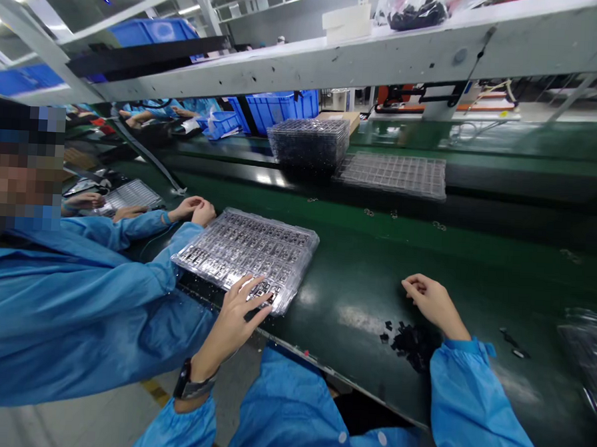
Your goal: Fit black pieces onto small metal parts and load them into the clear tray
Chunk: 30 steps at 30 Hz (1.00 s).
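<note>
My left hand (234, 317), with a watch at its wrist, is spread over the near right corner of a clear plastic tray (304, 264). Its fingertips are at small metallic parts in the tray's pockets; whether they touch them I cannot tell. Rows of these parts fill the tray, which lies on the green work surface (356, 273). Farther right, my right hand (430, 302) is above the surface with thumb and fingers drawn together. Anything between those fingertips is too small to make out. Just below that hand lies a heap of small black pieces (415, 346), a few scattered to its left.
A co-worker in a blue sleeve (100, 286) sits close on my left, hands behind the tray. Stacked clear trays (307, 140) and another tray (394, 174) stand at the back. More clear plastic (586, 352) lies far right. A white shelf beam (286, 69) crosses above.
</note>
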Motion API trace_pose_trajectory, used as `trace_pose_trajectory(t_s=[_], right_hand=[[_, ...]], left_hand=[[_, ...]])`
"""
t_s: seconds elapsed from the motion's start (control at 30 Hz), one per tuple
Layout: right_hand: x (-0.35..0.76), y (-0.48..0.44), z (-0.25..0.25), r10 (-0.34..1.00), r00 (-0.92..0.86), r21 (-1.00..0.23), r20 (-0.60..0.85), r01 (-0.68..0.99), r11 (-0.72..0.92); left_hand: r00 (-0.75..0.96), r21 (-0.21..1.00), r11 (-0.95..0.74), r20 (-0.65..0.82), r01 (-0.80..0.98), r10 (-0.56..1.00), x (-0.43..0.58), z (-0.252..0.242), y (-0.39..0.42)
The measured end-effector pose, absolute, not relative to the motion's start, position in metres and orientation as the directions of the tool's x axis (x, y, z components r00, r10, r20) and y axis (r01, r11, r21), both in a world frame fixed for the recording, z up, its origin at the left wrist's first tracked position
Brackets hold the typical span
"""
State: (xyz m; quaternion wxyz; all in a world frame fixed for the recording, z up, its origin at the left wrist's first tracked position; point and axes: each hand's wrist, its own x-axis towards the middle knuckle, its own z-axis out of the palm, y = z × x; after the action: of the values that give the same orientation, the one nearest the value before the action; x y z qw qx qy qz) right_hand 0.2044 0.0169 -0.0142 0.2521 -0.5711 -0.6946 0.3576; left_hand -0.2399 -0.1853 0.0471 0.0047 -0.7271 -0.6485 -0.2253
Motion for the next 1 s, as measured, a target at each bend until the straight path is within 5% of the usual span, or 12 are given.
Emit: trace_pose_trajectory(t_s=[0.53, 0.7, 0.9, 1.0], right_hand=[[0.203, 0.016, -0.014, 0.974, -0.221, -0.784, -0.041, 0.611, 0.106], [0.201, 0.012, -0.002, 0.953, -0.299, -0.755, -0.04, 0.634, 0.167], [0.196, 0.002, 0.015, 0.835, -0.489, -0.643, -0.253, 0.73, 0.233], [0.191, -0.004, 0.024, 0.803, -0.5, -0.586, -0.324, 0.772, 0.244]], left_hand=[[-0.015, 0.181, -0.053, 0.353, 0.982, 0.935, -0.252, 0.03, -0.199], [0.082, 0.187, -0.163, 0.38, 0.969, 0.921, -0.265, 0.07, -0.176], [0.36, 0.246, -0.379, 0.121, 0.892, 0.925, -0.234, 0.154, -0.051], [0.37, 0.261, -0.346, -0.05, 0.901, 0.928, -0.187, 0.161, 0.044]])
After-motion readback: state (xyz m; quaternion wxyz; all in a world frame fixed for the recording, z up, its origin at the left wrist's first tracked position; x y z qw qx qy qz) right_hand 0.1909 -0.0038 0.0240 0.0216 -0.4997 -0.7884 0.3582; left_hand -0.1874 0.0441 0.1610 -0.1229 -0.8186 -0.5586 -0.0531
